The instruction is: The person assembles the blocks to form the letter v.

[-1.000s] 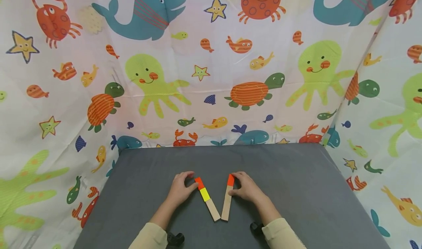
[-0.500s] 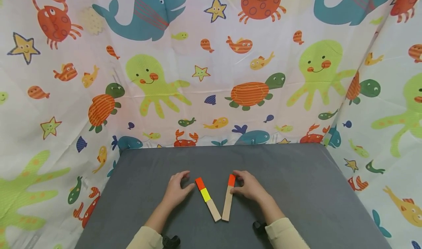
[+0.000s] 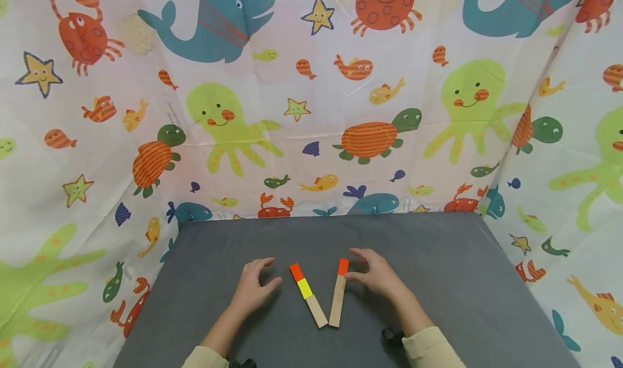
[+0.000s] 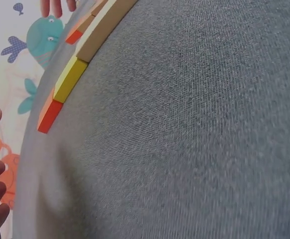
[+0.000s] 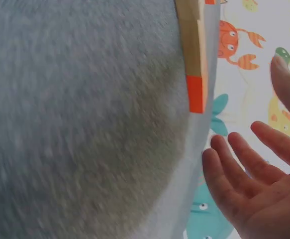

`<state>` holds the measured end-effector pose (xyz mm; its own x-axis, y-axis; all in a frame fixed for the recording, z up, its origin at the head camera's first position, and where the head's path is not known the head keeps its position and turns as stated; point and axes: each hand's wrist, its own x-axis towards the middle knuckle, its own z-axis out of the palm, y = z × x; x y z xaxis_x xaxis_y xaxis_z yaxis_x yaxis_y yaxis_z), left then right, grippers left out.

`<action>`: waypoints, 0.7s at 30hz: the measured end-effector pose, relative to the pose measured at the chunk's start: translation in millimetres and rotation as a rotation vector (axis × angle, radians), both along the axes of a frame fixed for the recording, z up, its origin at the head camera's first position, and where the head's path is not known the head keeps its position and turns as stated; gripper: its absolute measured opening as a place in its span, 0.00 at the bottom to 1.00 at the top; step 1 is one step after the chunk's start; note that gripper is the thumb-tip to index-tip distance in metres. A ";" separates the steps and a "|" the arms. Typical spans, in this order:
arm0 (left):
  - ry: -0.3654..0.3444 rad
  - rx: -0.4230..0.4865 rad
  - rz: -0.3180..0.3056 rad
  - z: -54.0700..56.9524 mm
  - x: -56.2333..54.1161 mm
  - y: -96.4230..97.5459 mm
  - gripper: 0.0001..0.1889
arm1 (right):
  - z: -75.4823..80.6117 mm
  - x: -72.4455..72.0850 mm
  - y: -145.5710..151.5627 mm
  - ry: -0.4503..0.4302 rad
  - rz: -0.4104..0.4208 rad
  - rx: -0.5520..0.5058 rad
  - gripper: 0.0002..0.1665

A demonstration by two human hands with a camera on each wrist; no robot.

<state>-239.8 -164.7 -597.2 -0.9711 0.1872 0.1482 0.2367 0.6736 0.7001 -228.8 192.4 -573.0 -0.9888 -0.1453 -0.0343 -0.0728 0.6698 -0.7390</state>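
Observation:
Two rows of wooden blocks lie on the grey cloth, nearly meeting at their near ends in a V. The left row has a red-orange block (image 3: 296, 272), a yellow block (image 3: 304, 288) and a plain wood block (image 3: 317, 311). Another red-orange block (image 3: 343, 267) heads the right row, above plain wood (image 3: 337, 302) that shows a seam in the right wrist view. My left hand (image 3: 251, 289) is apart from the left row, fingers relaxed, holding nothing. Just right of the right row, my right hand (image 3: 378, 275) has its thumb and fingers spread with nothing between them.
A grey cloth (image 3: 438, 292) covers the table. Behind it and along both sides hangs a white curtain (image 3: 311, 135) printed with sea animals. Dark wrist straps (image 3: 391, 336) sit at the sleeves.
My left hand has let go of the left row's red-orange block and moved left. My right hand has released the right row and drawn slightly right. The blocks stay in their V.

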 end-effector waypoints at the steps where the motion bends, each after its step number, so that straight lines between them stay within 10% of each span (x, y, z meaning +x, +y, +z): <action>1: -0.004 -0.003 0.000 1.1 0.5 -1.3 0.30 | 2.2 0.6 2.0 0.011 -0.006 0.003 0.44; 21: 0.093 -0.205 0.100 10.4 19.7 -28.0 0.31 | 21.7 20.8 48.6 0.229 -0.079 0.087 0.42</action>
<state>-220.0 -192.7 -586.8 -0.9703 0.1259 0.2065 0.2185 0.8227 0.5248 -208.0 241.0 -551.4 -0.9804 -0.0731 0.1827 -0.1761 0.7406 -0.6484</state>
